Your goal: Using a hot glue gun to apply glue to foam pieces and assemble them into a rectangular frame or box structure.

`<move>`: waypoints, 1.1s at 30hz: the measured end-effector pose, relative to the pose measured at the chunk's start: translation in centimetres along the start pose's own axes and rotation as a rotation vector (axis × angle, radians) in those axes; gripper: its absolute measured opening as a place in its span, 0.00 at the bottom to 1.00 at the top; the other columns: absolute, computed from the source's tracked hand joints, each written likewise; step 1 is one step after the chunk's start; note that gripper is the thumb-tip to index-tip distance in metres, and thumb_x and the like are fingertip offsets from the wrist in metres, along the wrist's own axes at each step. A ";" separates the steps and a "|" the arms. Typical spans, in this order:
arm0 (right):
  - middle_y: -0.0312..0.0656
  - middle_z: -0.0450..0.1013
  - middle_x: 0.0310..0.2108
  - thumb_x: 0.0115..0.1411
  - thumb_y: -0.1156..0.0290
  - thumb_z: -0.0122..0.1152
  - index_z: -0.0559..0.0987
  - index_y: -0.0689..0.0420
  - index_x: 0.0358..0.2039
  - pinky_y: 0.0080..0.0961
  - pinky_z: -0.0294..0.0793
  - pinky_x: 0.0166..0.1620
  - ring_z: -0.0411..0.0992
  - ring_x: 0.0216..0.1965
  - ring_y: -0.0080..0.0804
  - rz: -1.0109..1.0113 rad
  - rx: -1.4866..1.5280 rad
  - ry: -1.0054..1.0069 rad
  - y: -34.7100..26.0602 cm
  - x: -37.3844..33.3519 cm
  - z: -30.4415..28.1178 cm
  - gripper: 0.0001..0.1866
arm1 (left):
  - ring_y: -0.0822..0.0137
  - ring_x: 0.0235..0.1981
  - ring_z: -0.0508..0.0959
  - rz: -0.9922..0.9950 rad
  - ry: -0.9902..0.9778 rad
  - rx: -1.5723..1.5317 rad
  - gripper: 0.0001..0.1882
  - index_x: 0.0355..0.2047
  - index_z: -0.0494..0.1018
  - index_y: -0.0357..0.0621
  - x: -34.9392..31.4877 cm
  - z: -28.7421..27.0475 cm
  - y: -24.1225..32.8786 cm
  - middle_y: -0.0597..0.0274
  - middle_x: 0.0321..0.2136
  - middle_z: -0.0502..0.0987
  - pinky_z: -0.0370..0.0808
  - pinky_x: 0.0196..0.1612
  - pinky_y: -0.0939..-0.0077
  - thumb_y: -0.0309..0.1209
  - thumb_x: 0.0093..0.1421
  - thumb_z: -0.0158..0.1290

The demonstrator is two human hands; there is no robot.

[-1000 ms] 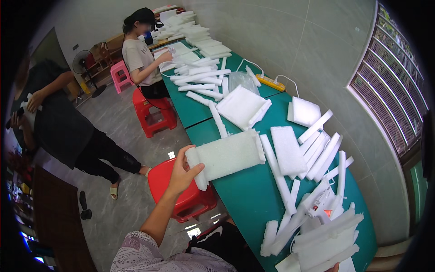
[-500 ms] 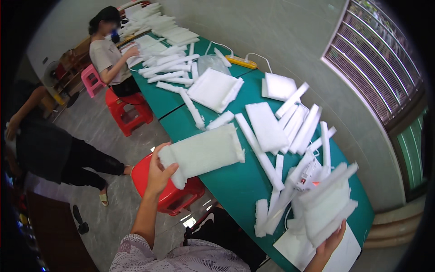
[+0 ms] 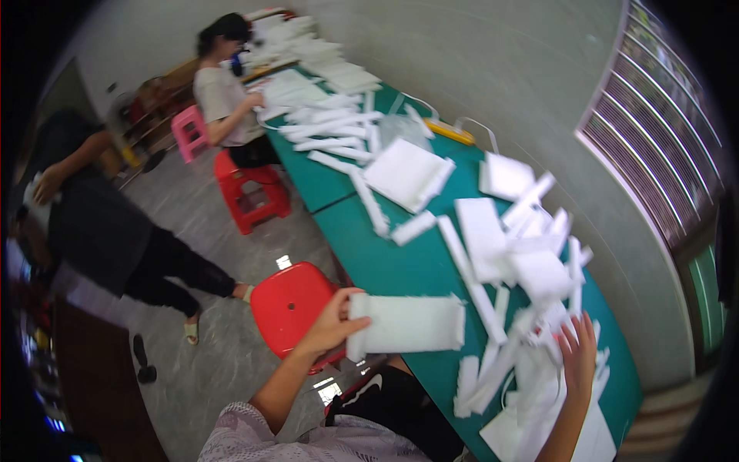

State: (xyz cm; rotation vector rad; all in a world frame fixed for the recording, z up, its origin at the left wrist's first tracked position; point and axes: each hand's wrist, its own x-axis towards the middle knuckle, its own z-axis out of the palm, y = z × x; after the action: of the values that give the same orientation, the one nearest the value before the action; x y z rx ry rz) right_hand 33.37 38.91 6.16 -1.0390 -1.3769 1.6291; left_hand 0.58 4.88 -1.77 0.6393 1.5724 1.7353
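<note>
My left hand [image 3: 332, 327] is closed on the left end of a white rectangular piece of fibre padding [image 3: 412, 323], thumb on top, and holds it level above the table's near edge. My right hand [image 3: 579, 358] has its fingers spread and holds nothing. It hovers over a heap of white padding strips [image 3: 531, 373] at the table's right end. Just beyond it a white padding slab [image 3: 543, 275] lies on the heap. Among the strips, next to the right fingertips, is a small white device [image 3: 545, 327], partly covered and blurred.
The green table [image 3: 412, 266] carries more padding strips and a square padding stack [image 3: 408, 175]. A yellow power strip [image 3: 450, 132] lies by the wall. A red stool [image 3: 291, 306] stands left of the table. One person [image 3: 231, 100] sits farther along; another [image 3: 100, 215] stands at left.
My right hand has let go of the white padding slab, which now lies farther back on the heap. My left hand has swung its piece rightward and levelled it. The view has shifted.
</note>
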 end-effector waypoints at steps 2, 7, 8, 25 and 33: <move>0.44 0.64 0.54 0.63 0.63 0.52 0.62 0.58 0.59 0.29 0.69 0.51 0.68 0.51 0.35 -0.075 -0.075 0.033 -1.0 -3.7 0.9 0.26 | 0.66 0.44 0.74 -0.031 -0.007 0.016 0.31 0.55 0.57 0.41 0.3 0.4 0.2 0.50 0.43 0.73 0.71 0.47 0.70 0.31 0.56 0.60; 0.42 0.68 0.45 0.60 0.66 0.53 0.67 0.58 0.51 0.21 0.68 0.41 0.70 0.43 0.29 -0.274 -0.364 0.142 -2.4 -8.9 2.1 0.20 | 0.65 0.41 0.76 -0.017 -0.062 0.100 0.33 0.56 0.55 0.40 1.7 0.3 0.0 0.47 0.38 0.75 0.71 0.43 0.74 0.39 0.58 0.58; 0.48 0.68 0.51 0.63 0.69 0.51 0.66 0.62 0.55 0.34 0.71 0.48 0.69 0.49 0.40 -0.277 -0.380 0.032 -1.5 -9.0 0.2 0.21 | 0.66 0.39 0.76 -0.048 -0.076 0.263 0.31 0.56 0.55 0.41 1.8 0.2 0.7 0.49 0.38 0.75 0.72 0.41 0.72 0.37 0.59 0.57; 0.42 0.71 0.34 0.59 0.73 0.53 0.70 0.61 0.44 0.19 0.69 0.32 0.71 0.32 0.27 -0.212 -0.378 0.105 -0.8 -13.6 0.9 0.12 | 0.50 0.39 0.74 0.403 -0.017 1.372 0.24 0.43 0.71 0.42 19.8 0.8 3.8 0.50 0.34 0.74 0.72 0.42 0.58 0.42 0.49 0.60; 0.47 0.74 0.37 0.61 0.74 0.54 0.72 0.64 0.44 0.25 0.73 0.36 0.72 0.36 0.32 -0.211 -0.347 0.019 -0.1 -15.4 -0.7 0.11 | 0.53 0.34 0.75 0.669 0.143 1.035 0.22 0.45 0.70 0.41 12.2 -1.1 6.1 0.51 0.35 0.74 0.72 0.37 0.62 0.35 0.51 0.58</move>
State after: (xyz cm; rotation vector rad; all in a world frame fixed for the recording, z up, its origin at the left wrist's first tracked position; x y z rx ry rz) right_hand 40.01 25.12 7.95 -1.0577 -1.7338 1.2512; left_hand -9.00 13.44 2.93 1.7143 2.5429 1.2534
